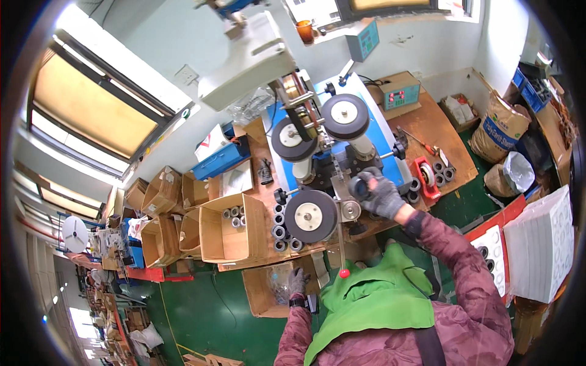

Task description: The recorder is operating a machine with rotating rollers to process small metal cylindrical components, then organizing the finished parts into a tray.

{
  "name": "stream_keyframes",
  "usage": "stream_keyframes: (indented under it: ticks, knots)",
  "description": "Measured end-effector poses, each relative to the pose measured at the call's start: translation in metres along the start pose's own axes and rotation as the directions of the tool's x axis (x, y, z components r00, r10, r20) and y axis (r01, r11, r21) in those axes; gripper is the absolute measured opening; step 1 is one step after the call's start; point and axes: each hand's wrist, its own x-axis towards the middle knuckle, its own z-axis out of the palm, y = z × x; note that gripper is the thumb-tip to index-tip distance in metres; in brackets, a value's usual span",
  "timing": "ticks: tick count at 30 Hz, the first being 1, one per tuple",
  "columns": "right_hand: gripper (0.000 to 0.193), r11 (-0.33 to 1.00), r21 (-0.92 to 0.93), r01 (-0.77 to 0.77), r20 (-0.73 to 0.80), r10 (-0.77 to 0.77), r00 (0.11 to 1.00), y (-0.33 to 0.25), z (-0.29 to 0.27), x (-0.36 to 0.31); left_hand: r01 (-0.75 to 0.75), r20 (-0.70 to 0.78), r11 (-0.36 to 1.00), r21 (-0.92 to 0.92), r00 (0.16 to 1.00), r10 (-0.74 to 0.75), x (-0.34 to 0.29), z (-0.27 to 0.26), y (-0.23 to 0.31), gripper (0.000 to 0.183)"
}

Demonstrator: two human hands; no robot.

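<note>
My right hand (383, 195), in a grey glove, is raised to the machine and closed around a dark round roll (360, 186) at the machine's (342, 160) right side. My left hand (297, 282), also gloved, hangs low over an open cardboard box (261, 293) holding clear plastic bags; whether it grips anything is unclear. The machine carries three dark grey wheels: one upper left (290, 139), one upper right (345, 116), one lower (311, 216). A lever with a red knob (344, 273) points down toward me.
A row of small tape rolls (281, 230) stands along the bench edge beside an open box (227, 227) holding more rolls. More rolls (441, 171) and a red tape dispenser (426, 175) lie on the right bench. White stacked packs (540, 244) stand at right; boxes crowd the left.
</note>
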Motion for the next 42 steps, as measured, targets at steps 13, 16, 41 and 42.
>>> stream_keyframes:
  ticks: [13, 16, 41, 42]
  knots:
    - [0.055, 0.858, -0.462, 0.224, -0.17, -0.334, 0.927, -0.022, 0.006, 0.099, -0.253, -0.075, 0.907, -0.337, 0.967, 0.242, -0.038, -0.04, 0.102, 0.036]
    - [0.058, 0.873, -0.454, 0.178, -0.11, -0.253, 0.961, -0.026, 0.007, 0.118, -0.36, -0.02, 0.881, -0.306, 0.928, 0.373, -0.049, -0.016, 0.181, 0.036]
    - [0.047, 0.854, -0.357, 0.379, 0.002, -0.405, 0.914, 0.013, -0.014, 0.134, 0.44, 0.804, 0.809, -0.389, 0.59, 0.066, -0.024, 0.277, 0.367, 0.029]
    - [0.049, 0.793, -0.44, 0.421, 0.035, -0.454, 0.89, 0.022, -0.009, 0.138, 0.43, 0.844, 0.822, -0.372, 0.526, 0.107, -0.022, 0.274, 0.364, 0.028]
